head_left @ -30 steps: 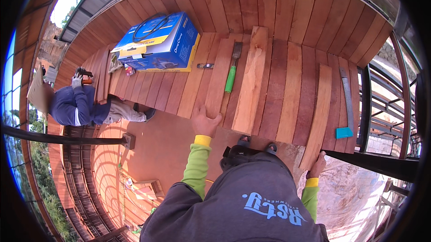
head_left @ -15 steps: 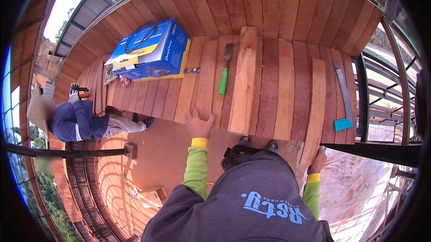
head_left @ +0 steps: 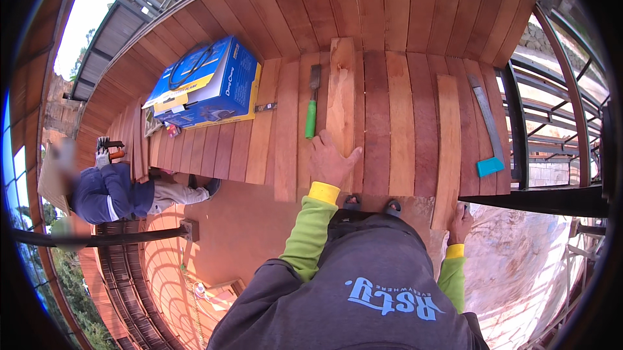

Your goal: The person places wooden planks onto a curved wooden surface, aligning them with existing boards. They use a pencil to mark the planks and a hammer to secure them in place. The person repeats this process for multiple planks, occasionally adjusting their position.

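Note:
My left hand (head_left: 332,158) rests with fingers spread on the lower part of a loose plank (head_left: 341,84), thumb pointing right. Just beyond its fingertips lies a chisel (head_left: 311,118) with a green handle, its flat blade pointing away. My right hand (head_left: 459,225) hangs low beside the overhanging near end of another loose plank (head_left: 448,142). Its fingers are curled, with a small dark tip showing above them; what it is I cannot make out. Both planks lie on the slatted wooden bench (head_left: 376,155).
A blue and yellow cardboard box (head_left: 214,84) with a black cord on top stands at left. A long-bladed tool with a teal handle (head_left: 490,167) lies at the right end, near metal railings (head_left: 551,116). At far left a co-worker (head_left: 107,188) in gloves holds an orange tool.
My left hand has moved right, from a board at the bench's front edge to the loose plank by the chisel. My right hand has shifted slightly away from the overhanging plank. The view has shifted a little.

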A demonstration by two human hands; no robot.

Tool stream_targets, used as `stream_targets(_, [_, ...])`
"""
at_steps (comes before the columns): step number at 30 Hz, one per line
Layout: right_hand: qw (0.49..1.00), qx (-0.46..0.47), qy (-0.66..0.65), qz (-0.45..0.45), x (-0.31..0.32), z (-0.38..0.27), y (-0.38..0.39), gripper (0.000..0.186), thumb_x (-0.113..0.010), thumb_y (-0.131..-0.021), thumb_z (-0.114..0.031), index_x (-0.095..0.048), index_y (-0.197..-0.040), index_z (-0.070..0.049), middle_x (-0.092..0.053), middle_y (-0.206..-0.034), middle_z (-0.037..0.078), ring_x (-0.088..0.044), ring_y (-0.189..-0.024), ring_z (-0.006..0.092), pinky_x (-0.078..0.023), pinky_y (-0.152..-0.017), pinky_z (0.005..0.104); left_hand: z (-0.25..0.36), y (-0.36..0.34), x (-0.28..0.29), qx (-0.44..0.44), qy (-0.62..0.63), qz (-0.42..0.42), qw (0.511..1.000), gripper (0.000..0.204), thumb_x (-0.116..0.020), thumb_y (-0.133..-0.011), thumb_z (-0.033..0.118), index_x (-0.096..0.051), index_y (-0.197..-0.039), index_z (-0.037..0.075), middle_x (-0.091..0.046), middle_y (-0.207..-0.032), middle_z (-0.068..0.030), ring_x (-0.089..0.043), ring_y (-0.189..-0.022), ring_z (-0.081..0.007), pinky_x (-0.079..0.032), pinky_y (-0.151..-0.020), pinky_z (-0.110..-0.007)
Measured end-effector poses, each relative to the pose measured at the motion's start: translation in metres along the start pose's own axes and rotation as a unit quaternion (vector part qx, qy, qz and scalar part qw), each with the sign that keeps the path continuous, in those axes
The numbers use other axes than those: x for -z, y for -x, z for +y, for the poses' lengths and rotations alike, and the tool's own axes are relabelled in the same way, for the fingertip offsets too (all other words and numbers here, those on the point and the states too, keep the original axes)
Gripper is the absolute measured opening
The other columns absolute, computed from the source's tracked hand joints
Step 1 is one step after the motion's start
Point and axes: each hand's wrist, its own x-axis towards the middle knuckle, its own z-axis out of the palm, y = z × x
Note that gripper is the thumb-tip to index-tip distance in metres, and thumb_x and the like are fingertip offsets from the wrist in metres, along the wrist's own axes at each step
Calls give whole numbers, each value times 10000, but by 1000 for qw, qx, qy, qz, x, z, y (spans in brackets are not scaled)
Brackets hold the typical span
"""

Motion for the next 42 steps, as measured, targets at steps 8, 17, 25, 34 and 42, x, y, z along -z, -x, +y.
stream_targets(8, [992,31,122,-19,1,-22,12,447,-532,-923,-381,-543,-744,28,-493,-597,190,-435,-529,307,-382,-533,402,-1,-7,-13,11,-12,29,999,671,-781,-620,446,-497,-1007,-22,-522,-1006,-211,-534,-977,-377,-464,-827,-447])
stream_targets(17, [997,-57,-45,7,4,5,16,402,-500,-959,-310,-547,-773,43,-421,-615,-1,-357,-613,86,-318,-517,290,9,-3,-4,25,19,43,999,744,-770,-643,419,-509,-1130,-79,-572,-1088,-247,-564,-1016,-383,-458,-881,-432])
stream_targets(25, [992,-81,-92,-24,0,-35,26,413,-534,-945,-308,-453,-663,-18,-370,-599,-42,-308,-591,64,-250,-490,279,54,27,3,31,229,-27,973,779,-820,-603,322,-421,-1122,-100,-595,-989,-277,-614,-934,-373,-485,-822,-403])
stream_targets(34, [990,-79,-108,-53,4,-4,26,399,-537,-944,-320,-492,-677,-27,-423,-616,-36,-368,-595,61,-326,-504,265,97,47,-61,61,161,-123,977,687,-794,-610,342,-397,-1039,-19,-573,-1010,-261,-585,-936,-416,-481,-793,-452])
stream_targets(42, [982,-117,-129,-71,8,-20,35,375,-552,-936,-318,-581,-748,5,-517,-645,-4,-476,-584,79,-417,-527,258,111,39,-102,20,80,26,996,625,-791,-574,334,-440,-960,-10,-499,-1012,-221,-497,-982,-392,-421,-856,-460])
